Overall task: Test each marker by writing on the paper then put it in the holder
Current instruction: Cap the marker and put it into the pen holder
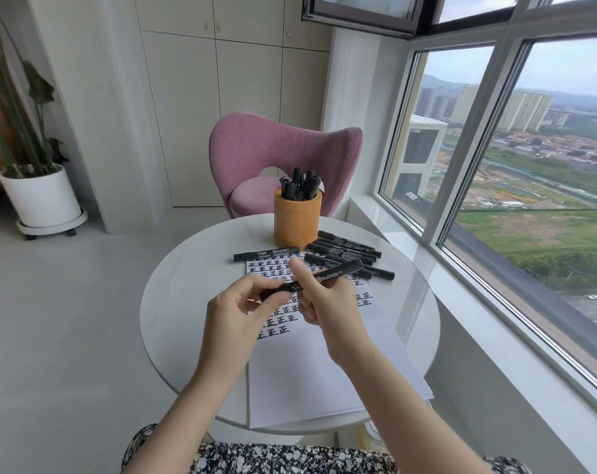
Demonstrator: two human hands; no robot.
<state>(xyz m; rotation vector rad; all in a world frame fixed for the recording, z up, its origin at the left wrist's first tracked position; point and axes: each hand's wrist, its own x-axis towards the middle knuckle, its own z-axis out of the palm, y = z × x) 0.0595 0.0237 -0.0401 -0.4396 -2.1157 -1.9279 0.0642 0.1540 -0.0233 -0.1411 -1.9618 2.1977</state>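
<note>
high-rise home nook: pink chair (283, 159), potted plant (33, 159), city-view window (529, 165)

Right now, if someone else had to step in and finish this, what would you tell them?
Both hands hold one black marker over the paper: left hand at its near end, right hand at the middle. Cap on or off: cannot tell.
Holder already has several markers.
Loose pile lies right of the holder; single marker at the paper's top.
The paper is partly filled with marks.
Left: test the rest, put each in the holder.
</note>
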